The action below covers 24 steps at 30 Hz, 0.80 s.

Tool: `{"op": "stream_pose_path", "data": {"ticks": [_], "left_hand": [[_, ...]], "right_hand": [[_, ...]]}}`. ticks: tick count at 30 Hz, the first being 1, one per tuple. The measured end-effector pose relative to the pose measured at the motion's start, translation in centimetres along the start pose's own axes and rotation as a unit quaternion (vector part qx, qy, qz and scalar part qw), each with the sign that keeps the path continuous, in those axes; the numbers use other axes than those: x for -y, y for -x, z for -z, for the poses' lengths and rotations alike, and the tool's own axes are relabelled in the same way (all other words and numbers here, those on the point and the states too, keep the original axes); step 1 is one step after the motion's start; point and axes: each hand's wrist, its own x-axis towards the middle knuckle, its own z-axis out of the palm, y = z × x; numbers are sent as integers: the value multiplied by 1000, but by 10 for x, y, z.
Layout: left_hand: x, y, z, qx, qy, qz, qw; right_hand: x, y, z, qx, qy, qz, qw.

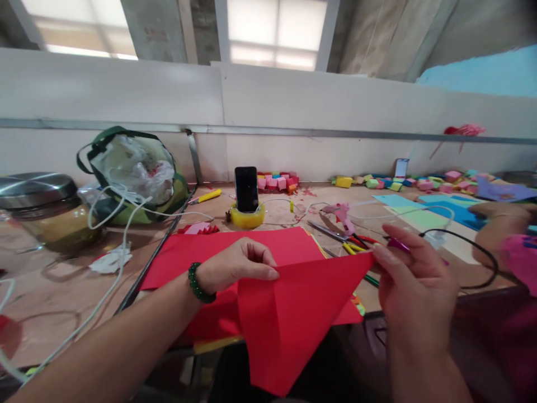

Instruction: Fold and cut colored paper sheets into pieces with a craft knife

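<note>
Red paper (308, 310), one piece, hangs pinched by one left hand (235, 264) and one right hand (415, 288).

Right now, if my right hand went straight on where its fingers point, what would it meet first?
Probably the pink glue gun, though depth is unclear: your right hand may pass above it.

left hand (239, 263): some fingers hidden | jar (50, 224): cut at left | rightmost pink item (521, 258): blurred, perhaps paper

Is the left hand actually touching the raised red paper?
Touching. The head view shows the left hand gripping the red paper, thumb over its top edge.
</note>
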Motion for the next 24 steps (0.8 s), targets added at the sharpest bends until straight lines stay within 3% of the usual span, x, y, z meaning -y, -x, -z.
{"op": "stream_pose_path", "data": {"ticks": [4,7,10,13,15,17,19,21,24], "left_hand": [[-1,-1,0,-17,5,5,1000],[-1,-2,1,-25,-4,10,1000],[0,-3,2,-19,-15,19,1000],[1,-3,3,-5,-23,22,999],[0,-2,3,-1,-23,21,1000],[-2,-1,2,-6,-18,15,1000],[-3,-1,1,-15,-10,8,1000],[-4,-1,0,-22,-7,2,1000],[-1,-3,2,-34,-13,-2,999]], "right_hand": [[-7,-12,3,-44,12,50,998],[-6,-18,5,-38,71,124,989],[6,-16,5,-33,183,203,961],[20,-19,11,-60,213,265,939],[24,-25,19,-40,225,278,933],[21,-31,27,20,200,206,958],[10,-31,31,91,108,68,988],[-2,-24,26,154,23,-56,986],[-13,-4,8,223,10,-187,957]]}}
